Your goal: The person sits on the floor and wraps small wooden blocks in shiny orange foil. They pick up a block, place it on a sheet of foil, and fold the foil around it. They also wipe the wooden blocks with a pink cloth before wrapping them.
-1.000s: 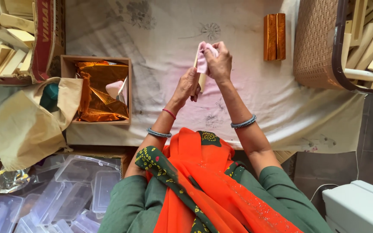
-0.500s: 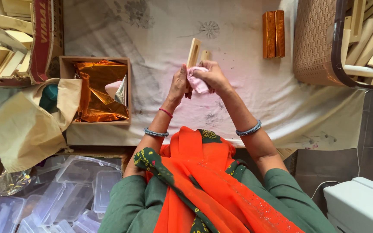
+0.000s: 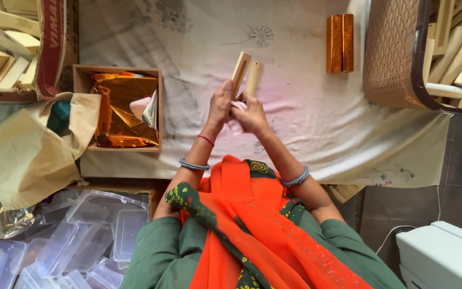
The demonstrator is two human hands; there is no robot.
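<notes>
Above the white cloth [image 3: 306,123], the left hand [image 3: 220,104] grips two pale wooden sticks [image 3: 240,72] — the right hand [image 3: 250,113] clutches a pink rag [image 3: 235,126]. A hard rub could lever the sticks loose — the left holds only their lower ends.

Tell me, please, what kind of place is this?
Probably a small handcraft packing workspace: a basket and a carton full of pale wooden pieces, a box of gold foil sheets, and stacked clear plastic containers.

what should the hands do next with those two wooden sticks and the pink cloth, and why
Probably slide the pink cloth up along the two wooden sticks. The left hand grips their lower ends and the right hand bunches the cloth at the base, so the upper lengths stand bare.
</notes>
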